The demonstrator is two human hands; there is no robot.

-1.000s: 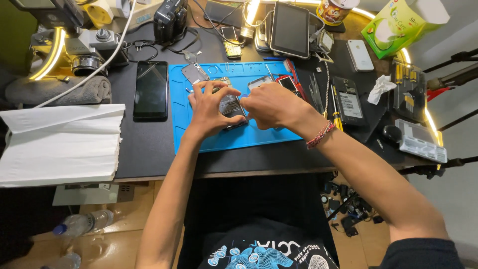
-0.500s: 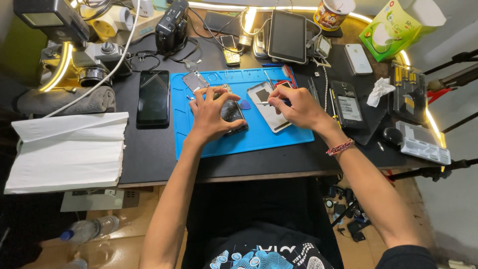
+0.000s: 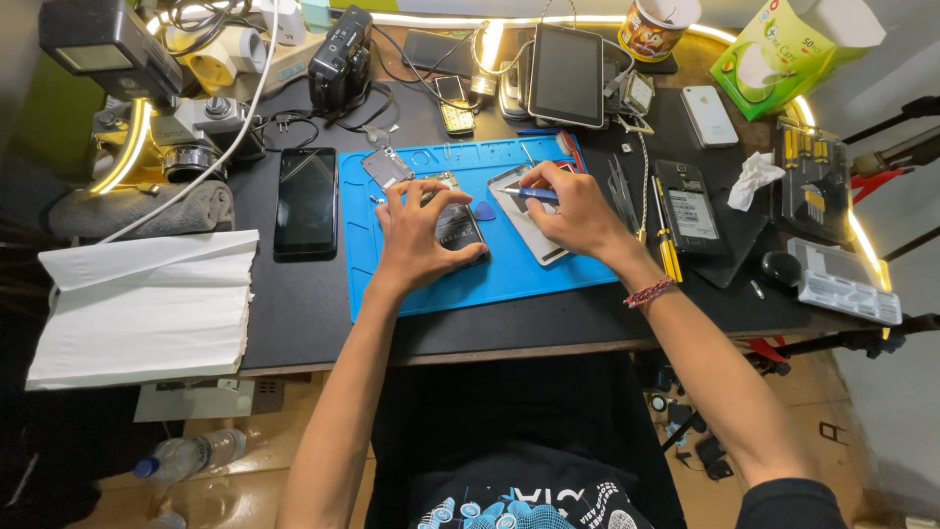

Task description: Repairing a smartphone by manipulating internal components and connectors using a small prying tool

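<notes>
Flat on the blue rubber work mat (image 3: 509, 279), a small dark opened phone (image 3: 457, 226) lies under the spread left hand (image 3: 419, 233); the right hand (image 3: 578, 211) pinches a slim blue-handled screwdriver (image 3: 534, 194)

Both arms reach forward, left hand (image 3: 423, 230) splayed flat, right hand (image 3: 578, 208) curled in a pinching grip.

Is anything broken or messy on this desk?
Yes. The phone under the left hand lies opened up, and its loose back panel sits askew beside it on the blue mat. A crumpled tissue lies at the right.
</notes>
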